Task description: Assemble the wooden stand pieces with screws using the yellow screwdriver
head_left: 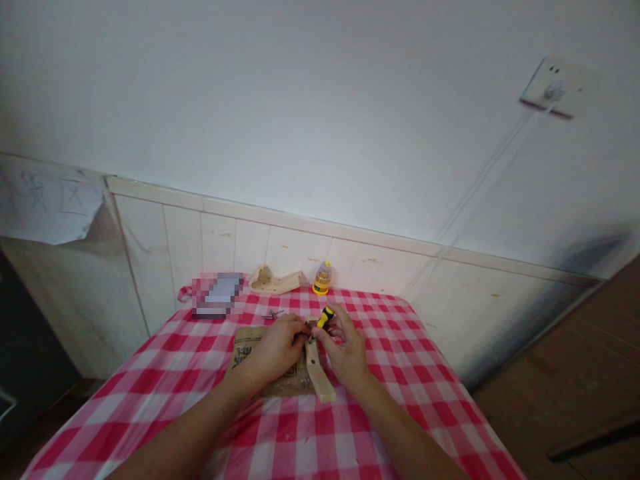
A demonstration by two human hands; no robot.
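screwdriver (325, 317) stands tip-down on the far end of a wood strip (320, 380) mid-table, right hand (347, 353) pinching its handle, left hand (273, 350) curled on that end; brown board (244, 343) beneath, checked cloth (400, 347), jar (323, 278) behind

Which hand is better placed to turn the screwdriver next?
Right. The right hand holds the yellow-and-black screwdriver, tip near the upper end of the wooden strip; the left hand has its fingers at that same end, probably steadying it.

Right grip (345, 350) holds screwdriver (325, 317) (yellow-black) at wooden strip (319, 377); left grip (273, 347) alongside.
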